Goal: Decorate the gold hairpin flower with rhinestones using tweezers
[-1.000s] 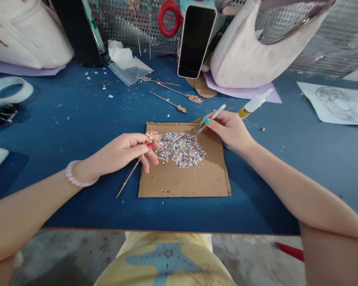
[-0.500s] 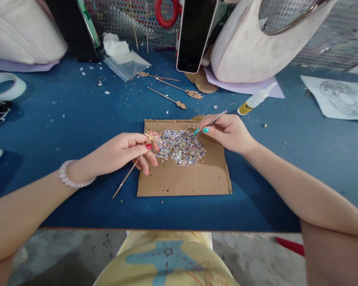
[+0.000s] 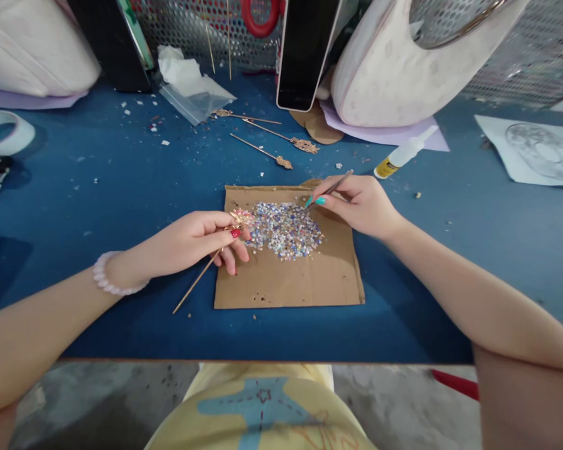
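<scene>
My left hand (image 3: 206, 240) is closed on a gold hairpin (image 3: 197, 281), pinching it between thumb and fingers near its decorated head. Pinkish bits show on that head; its long stick slants down to the left. Between the fingers of my right hand (image 3: 356, 203) is a pair of tweezers (image 3: 338, 182), pointing down and left. Their tips reach the upper right edge of a spread of small shiny, mixed-colour chips (image 3: 286, 231); whether a chip is between them is too small to tell. The chips lie on a piece of brown cardboard (image 3: 300, 287).
Beyond the cardboard lie several gold hairpins (image 3: 284, 162) and a plastic bag (image 3: 197, 103). A glue bottle (image 3: 398, 159) lies at the right, near a white handbag (image 3: 385, 81). A phone (image 3: 304, 56) leans at the back. A tape roll (image 3: 4, 133) is far left.
Both hands stay almost in place, and the tweezers' tips remain at the chips' edge. The view has shifted very slightly.
</scene>
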Demonstrator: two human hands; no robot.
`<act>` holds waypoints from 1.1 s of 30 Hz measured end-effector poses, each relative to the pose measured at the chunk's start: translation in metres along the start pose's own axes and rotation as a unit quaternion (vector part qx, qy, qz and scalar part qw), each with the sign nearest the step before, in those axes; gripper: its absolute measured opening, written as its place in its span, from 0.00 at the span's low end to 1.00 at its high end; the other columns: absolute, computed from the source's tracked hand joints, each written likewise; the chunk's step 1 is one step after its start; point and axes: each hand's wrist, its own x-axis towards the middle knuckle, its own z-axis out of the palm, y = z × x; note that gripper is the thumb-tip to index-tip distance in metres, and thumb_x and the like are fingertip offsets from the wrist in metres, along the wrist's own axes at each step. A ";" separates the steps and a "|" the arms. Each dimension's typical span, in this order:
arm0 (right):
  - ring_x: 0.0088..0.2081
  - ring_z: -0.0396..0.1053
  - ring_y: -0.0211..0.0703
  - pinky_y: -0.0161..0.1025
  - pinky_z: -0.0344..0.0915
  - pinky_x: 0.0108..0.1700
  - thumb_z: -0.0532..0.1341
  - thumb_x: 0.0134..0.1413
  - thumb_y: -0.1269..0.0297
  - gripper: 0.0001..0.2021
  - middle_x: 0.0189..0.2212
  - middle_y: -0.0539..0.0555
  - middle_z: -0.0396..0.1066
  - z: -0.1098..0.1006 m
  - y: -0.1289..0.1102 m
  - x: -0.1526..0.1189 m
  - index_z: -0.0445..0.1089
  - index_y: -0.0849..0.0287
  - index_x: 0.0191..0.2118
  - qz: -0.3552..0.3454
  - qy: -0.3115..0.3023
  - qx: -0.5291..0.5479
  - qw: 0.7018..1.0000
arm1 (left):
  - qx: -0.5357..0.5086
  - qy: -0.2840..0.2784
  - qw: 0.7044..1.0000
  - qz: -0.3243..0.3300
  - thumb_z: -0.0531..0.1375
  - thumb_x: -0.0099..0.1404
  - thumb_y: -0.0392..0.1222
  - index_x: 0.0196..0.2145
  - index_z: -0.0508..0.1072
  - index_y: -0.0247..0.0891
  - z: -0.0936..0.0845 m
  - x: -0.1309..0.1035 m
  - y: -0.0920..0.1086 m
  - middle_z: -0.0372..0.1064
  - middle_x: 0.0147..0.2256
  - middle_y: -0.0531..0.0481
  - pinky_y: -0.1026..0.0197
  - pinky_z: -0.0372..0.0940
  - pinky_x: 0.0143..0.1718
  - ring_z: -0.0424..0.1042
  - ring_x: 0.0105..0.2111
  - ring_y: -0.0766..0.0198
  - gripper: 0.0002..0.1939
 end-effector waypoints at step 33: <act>0.48 0.89 0.52 0.53 0.86 0.58 0.68 0.74 0.62 0.10 0.45 0.55 0.92 0.030 -0.017 -0.009 0.89 0.52 0.42 -0.024 0.059 -0.038 0.997 | 0.022 -0.013 0.999 0.025 0.68 0.72 0.57 0.41 0.80 0.44 0.002 0.002 0.000 0.90 0.41 0.43 0.59 0.75 0.29 0.85 0.27 0.59 0.14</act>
